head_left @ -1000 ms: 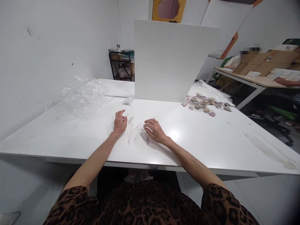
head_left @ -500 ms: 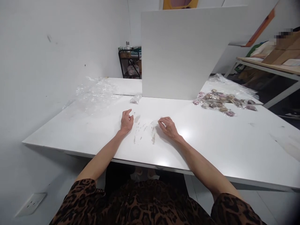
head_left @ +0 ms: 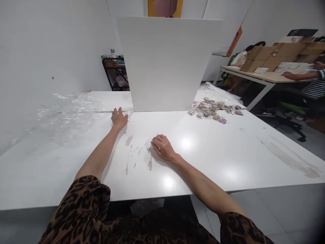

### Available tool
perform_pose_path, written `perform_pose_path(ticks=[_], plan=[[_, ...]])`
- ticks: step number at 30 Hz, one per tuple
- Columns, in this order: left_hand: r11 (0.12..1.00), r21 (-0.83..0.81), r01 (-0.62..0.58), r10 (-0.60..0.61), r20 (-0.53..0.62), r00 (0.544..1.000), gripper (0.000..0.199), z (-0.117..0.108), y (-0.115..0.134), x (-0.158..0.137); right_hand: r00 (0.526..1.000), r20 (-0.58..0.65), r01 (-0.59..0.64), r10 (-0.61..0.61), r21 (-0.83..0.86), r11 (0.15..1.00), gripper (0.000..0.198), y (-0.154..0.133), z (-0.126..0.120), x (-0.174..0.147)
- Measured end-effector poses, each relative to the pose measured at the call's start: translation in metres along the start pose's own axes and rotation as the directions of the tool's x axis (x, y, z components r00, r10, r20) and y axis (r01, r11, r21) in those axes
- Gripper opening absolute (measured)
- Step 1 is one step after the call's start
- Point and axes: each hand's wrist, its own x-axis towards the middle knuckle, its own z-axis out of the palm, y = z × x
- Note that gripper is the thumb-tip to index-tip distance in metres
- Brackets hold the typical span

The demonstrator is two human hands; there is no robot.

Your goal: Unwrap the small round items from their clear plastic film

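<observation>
Compared with half a second ago, finds the left hand [head_left: 119, 118] farther forward on the white surface [head_left: 208, 159], beyond the grey-brown smears [head_left: 129, 140] and just beside the small clear packet [head_left: 130, 114] at the foot of the upright white panel [head_left: 165, 64]. Hides most of that packet now, in plain sight before. Has the left fingers [head_left: 120, 110] spread and slightly bent, loosely open; cannot tell whether touching the packet. Keeps the right hand [head_left: 162, 147] in much the same spot, close by the smears, fingers curled inward; cannot tell of any grip beneath. Brings a striped garment [head_left: 315, 88] on a co-worker back into view at far right.

Counts two bare hands, one panel, one small packet, one heap of clear plastic [head_left: 71, 115] at left, one spread of clear plastic [head_left: 218, 90] at right. Counts well over ten wrapped pieces [head_left: 210, 108], pinkish and brown, too overlapped for an exact tally. Adds two co-workers at one other table [head_left: 270, 77].
</observation>
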Motion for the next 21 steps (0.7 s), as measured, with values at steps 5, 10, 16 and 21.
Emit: perform_pose_path(ticks=[5,10,16,21], plan=[[0.985,0.168,0.043,-0.057,0.078,0.995,0.083,0.025,0.001,0.036,0.999,0.045,-0.001,0.001,-0.011,1.0,0.02,-0.006,-0.006,-0.002],[0.98,0.199,0.026,-0.058,0.156,0.986,0.061,0.042,0.001,0.042,0.997,0.071,-0.017,0.018,-0.014,1.0,0.02,-0.005,-0.006,-0.003],[0.991,0.13,-0.034,0.017,0.131,0.991,0.051,0.029,0.01,0.005,1.0,0.009,-0.027,0.027,0.039,0.999,0.022,0.004,-0.003,-0.001],[0.8,-0.539,0.264,-0.148,0.249,0.957,0.037,0.002,0.036,-0.062,0.952,-0.081,-0.258,0.297,0.317,0.913,0.028,0.011,-0.007,0.003]])
